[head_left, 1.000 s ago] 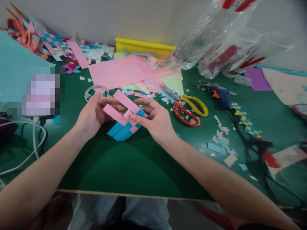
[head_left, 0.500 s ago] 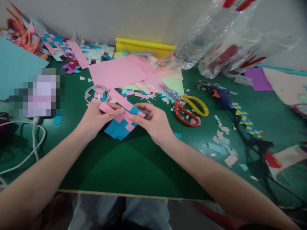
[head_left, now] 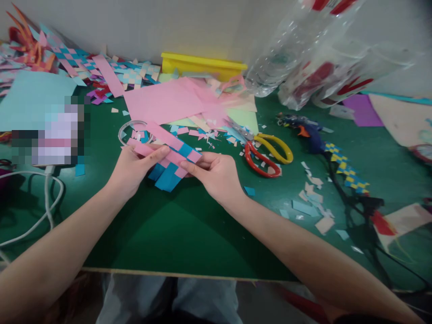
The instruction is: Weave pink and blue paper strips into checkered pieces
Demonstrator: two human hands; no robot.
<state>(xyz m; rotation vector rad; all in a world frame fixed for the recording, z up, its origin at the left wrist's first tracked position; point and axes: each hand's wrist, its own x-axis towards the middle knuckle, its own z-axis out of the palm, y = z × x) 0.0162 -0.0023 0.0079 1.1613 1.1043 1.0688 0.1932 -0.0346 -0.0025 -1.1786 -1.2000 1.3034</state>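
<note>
Grip: left hand and right hand both pinch the pink-and-blue paper weave, left of the scissors. Its strips may slide out if either pinch slackens; hard tugging could crease or tear them.

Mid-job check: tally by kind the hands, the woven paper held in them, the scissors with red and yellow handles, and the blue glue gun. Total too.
Hands: 2 (left hand, right hand)
Woven paper: 1
Scissors: 1
Glue gun: 1
Total: 5
</note>
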